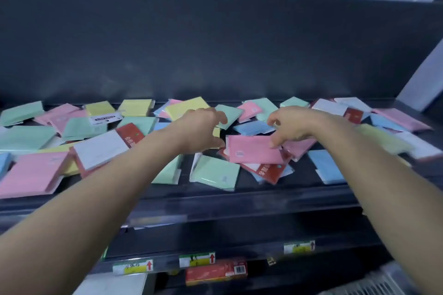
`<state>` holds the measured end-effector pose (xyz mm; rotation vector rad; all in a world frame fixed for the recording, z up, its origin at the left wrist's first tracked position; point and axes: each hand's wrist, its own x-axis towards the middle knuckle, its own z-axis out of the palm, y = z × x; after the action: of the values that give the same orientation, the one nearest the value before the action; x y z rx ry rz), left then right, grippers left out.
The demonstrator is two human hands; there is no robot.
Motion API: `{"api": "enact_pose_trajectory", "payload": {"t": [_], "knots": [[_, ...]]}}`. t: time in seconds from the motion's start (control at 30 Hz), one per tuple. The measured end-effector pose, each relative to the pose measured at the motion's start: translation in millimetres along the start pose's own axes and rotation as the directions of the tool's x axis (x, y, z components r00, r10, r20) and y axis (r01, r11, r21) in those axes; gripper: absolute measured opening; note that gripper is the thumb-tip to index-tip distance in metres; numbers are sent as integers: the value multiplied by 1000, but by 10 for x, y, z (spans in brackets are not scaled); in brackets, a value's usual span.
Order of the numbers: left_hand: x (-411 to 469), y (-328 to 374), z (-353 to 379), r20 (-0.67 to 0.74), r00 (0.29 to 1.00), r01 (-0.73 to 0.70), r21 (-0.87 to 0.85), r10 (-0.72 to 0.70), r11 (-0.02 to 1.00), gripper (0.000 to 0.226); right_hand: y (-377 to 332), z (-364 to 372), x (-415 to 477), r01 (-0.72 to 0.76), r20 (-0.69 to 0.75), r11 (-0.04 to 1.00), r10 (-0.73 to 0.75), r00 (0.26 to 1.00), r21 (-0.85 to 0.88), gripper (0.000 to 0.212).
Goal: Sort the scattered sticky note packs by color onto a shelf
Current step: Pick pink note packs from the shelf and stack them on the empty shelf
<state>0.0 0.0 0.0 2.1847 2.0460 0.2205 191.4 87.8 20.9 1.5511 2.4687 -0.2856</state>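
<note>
Packs (215, 171) lie mixed along the whole shelf (239, 199). The left hand (203, 129) hovers mid-shelf and the right hand (291, 124) thumbs a pink pack (254, 148); both are spread, holding nothing. Best to gather one colour at a time toward one end.

Glossy plastic-wrapped paper packs (255, 152), matt dark shelf (239, 201)

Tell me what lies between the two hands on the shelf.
In the head view, between the left hand and right hand lie a green sticky note pack and a blue sticky note pack, with a strip of bare dark shelf.
</note>
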Motion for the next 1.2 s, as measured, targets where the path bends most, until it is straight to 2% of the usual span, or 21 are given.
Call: {"api": "enact_pose_trajectory", "payload": {"t": [0.1,0.23,0.33,0.4,0.5,0.63,0.73,0.83,1.0,1.1,1.2], "knots": [[134,95,70,97,995,17,28,-19,999,66,93,-13,109,30,3,999,-30,1000,-36,54],[246,201,129,240,967,65,92,-85,994,89,198,-35,203,38,77,997,-33,996,-69,57],[303,244,126,278,951,104,118,-133,988,80,313,-64,247,32,114,994,-20,993,-104,65],[329,271,116,281,949,130,68,-144,989,70,396,-74,274,25,144,992,-7,990,-125,73],[336,332,96,223,961,179,-59,-162,982,64,481,-48,280,27,159,989,-3,987,-148,80],[333,394,21,41,995,99,-244,-91,965,36,514,-1,297,71,129,990,-55,990,-120,79],[290,392,-65,-92,992,55,-274,-83,960,22,533,3,301,70,128,995,-62,990,-66,76],[238,343,-104,-185,974,76,-281,-132,957,11,559,10,305,70,106,997,-66,992,-33,71],[162,341,-118,-271,938,147,-251,-215,957,12,596,19,269,59,40,998,-59,997,22,50],[149,382,-129,-307,923,156,-249,-231,956,13,646,-46,191,84,-76,994,-79,994,71,34],[159,441,-132,-336,914,144,-249,-225,958,11,709,-120,141,103,-274,976,-47,961,193,25]]}}
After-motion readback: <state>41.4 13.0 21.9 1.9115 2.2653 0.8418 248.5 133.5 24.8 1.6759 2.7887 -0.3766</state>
